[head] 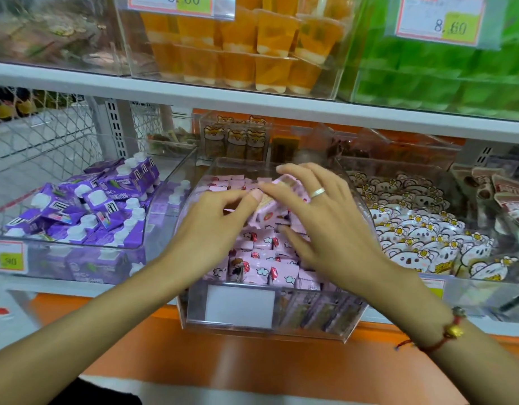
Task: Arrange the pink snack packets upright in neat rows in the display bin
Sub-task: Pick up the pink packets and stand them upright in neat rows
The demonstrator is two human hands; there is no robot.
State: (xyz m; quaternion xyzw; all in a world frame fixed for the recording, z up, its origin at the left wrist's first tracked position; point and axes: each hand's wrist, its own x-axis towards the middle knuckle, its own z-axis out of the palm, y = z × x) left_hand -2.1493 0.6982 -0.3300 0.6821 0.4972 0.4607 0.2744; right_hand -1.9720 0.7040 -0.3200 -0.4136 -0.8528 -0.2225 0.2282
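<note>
A clear display bin (pixel 311 331) stands in the middle of the shelf, filled with pink snack packets (pixel 264 267). Those at the front stand upright in rows; those further back lie looser. My left hand (pixel 220 220) reaches in from the left, its thumb and fingertips pinching a tilted pink packet (pixel 265 213) above the pile. My right hand (pixel 325 223), wearing a ring, hovers over the same spot with fingers spread and fairly straight. Its index finger touches the top of that packet. Another pink packet (pixel 286 181) shows between its fingers.
A clear bin of purple cartons (pixel 86 209) stands to the left, a bin of white flower-printed packets (pixel 422 238) to the right. Smaller bins (pixel 238 141) sit behind. The shelf above holds orange jelly cups (pixel 252 54) and green packs (pixel 442 77). An orange ledge (pixel 223 361) runs below.
</note>
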